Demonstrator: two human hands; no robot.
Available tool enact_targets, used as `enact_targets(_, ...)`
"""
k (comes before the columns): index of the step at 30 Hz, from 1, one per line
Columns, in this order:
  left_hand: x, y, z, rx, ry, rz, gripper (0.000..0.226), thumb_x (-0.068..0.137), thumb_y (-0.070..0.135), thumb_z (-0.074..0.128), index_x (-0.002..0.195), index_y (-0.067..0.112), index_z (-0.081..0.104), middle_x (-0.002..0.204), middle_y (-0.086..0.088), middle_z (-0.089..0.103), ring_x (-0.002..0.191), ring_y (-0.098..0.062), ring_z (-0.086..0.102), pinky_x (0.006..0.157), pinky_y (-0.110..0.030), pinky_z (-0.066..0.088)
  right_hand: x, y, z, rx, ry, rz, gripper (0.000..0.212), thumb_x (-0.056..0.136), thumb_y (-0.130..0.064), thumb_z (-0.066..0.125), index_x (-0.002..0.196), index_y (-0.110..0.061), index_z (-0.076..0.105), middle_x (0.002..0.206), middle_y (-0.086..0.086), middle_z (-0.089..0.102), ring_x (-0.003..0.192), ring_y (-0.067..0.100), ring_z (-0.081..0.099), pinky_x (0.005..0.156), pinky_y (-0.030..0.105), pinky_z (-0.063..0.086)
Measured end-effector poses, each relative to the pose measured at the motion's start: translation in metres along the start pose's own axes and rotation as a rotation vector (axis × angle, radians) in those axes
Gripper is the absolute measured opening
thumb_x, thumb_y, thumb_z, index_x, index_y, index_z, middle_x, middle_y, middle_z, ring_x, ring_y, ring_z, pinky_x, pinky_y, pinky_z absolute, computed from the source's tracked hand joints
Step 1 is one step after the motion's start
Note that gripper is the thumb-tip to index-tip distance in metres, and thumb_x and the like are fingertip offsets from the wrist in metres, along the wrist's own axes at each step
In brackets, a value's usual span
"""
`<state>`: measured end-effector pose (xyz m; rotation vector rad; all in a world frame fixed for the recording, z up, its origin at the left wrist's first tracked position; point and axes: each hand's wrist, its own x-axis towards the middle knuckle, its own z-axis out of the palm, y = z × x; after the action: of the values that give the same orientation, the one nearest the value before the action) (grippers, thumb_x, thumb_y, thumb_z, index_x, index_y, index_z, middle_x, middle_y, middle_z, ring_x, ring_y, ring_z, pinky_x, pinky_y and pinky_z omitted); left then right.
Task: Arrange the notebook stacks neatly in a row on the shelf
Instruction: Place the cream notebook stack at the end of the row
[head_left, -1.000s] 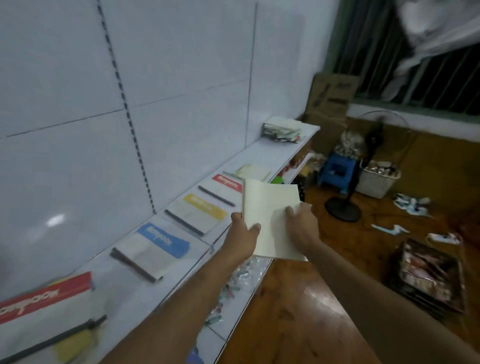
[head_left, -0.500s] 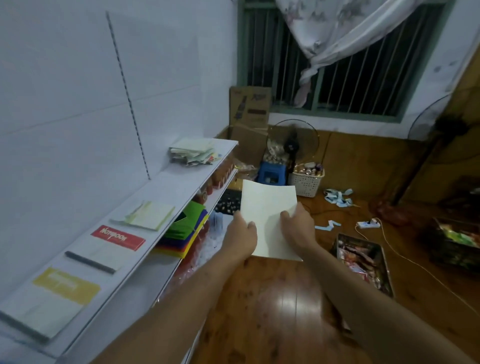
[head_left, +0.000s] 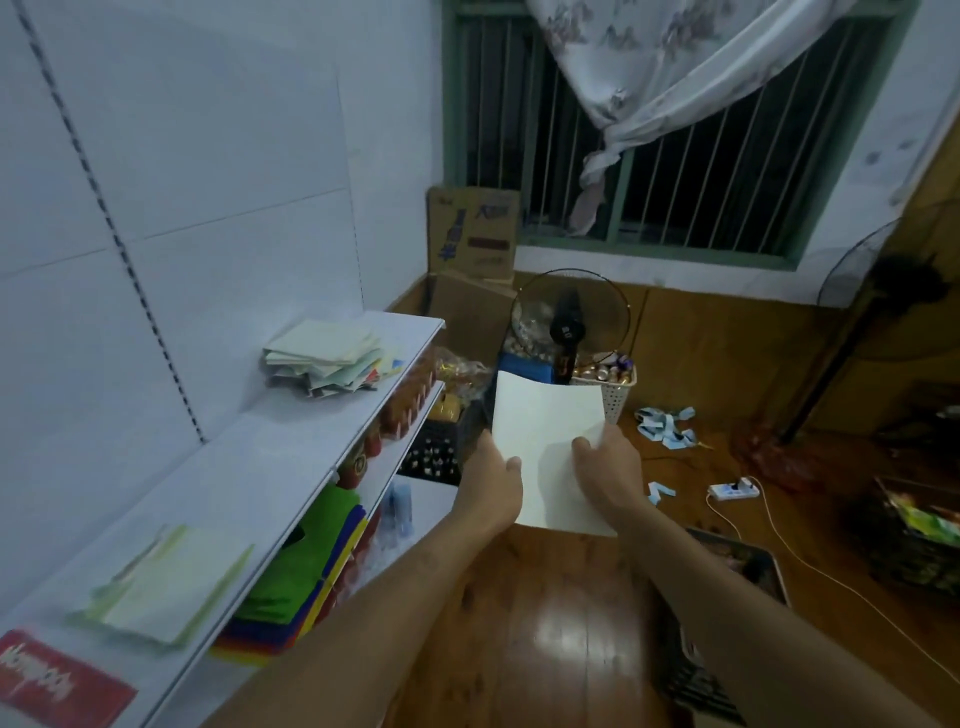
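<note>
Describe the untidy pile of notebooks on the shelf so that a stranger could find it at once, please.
Find the white top shelf along the white wall on the left. Follow it toward the barred window to its far end: there lies the messy pile of pale green notebooks. Unlike the flat pale green notebook nearer the camera, its covers are fanned out at crooked angles.

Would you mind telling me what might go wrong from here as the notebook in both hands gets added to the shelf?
1. The messy pile at the shelf's far end is fanned out, with corners near the front edge; a nudge might spill it.
2. The notebook is held over the floor by its lower edges, left hand and right hand; a loose grip might drop it.
3. The pale green notebook lies skewed, so the row may end up crooked.
</note>
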<state>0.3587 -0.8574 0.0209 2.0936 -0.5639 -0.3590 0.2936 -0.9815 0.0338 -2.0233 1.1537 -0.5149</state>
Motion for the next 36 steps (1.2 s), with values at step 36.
enact_targets(36,0.165,-0.162,-0.158,-0.005,0.822,-0.753,0.049,0.091,0.017,0.058,0.133,0.005,0.037,0.125,-0.015,0.054,0.110,-0.026,0.055,0.087,-0.032,0.048,0.134,-0.217,0.350,-0.061,-1.075,-0.909,0.048,0.089,-0.011,0.053,0.135,-0.005,0.040,0.126,0.016,0.054,0.112,0.032,0.052,0.082,0.029,0.036)
